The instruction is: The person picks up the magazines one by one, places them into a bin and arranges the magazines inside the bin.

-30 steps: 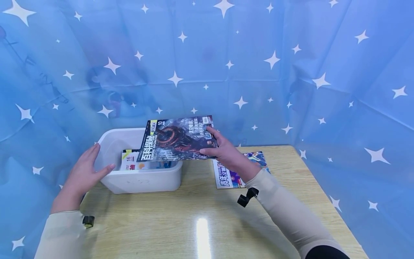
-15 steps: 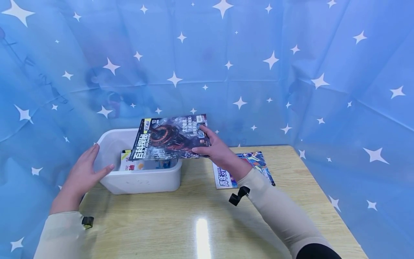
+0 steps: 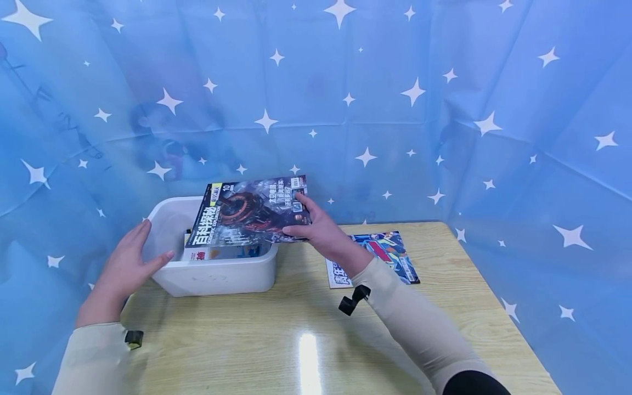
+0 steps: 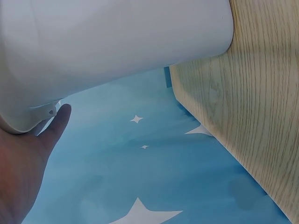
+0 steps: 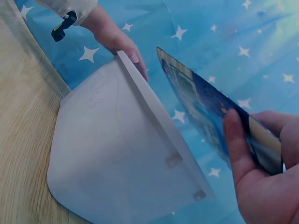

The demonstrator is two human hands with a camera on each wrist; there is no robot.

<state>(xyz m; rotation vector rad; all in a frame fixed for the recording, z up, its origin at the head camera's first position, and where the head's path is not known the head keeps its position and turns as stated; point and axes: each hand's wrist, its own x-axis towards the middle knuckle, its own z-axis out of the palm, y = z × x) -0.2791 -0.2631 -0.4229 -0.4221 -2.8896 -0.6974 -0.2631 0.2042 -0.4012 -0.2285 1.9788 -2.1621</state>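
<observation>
My right hand [image 3: 321,233] pinches the right end of a dark magazine [image 3: 247,211], thumb on the cover. It is held tilted above the white plastic bin [image 3: 217,277], overlapping its opening. In the right wrist view, the magazine [image 5: 201,98] appears nearly edge-on beside the bin's rim. My left hand [image 3: 125,266] grips the bin's left front corner, with the thumb over the front rim. From the left wrist view, a finger of the left hand [image 4: 53,130] shows under the rim. Inside the bin lies a white-covered magazine [image 3: 197,254], partly hidden by the held one.
Another colourful magazine [image 3: 390,255] lies on the wooden table [image 3: 237,340] to the right, partly behind my right forearm. A blue star-patterned curtain [image 3: 316,82] hangs close behind and at both sides of the table.
My right hand has carried the dark magazine left, farther over the bin, covering more of its opening. More of the magazine on the table now shows. The left hand and bin have stayed put.
</observation>
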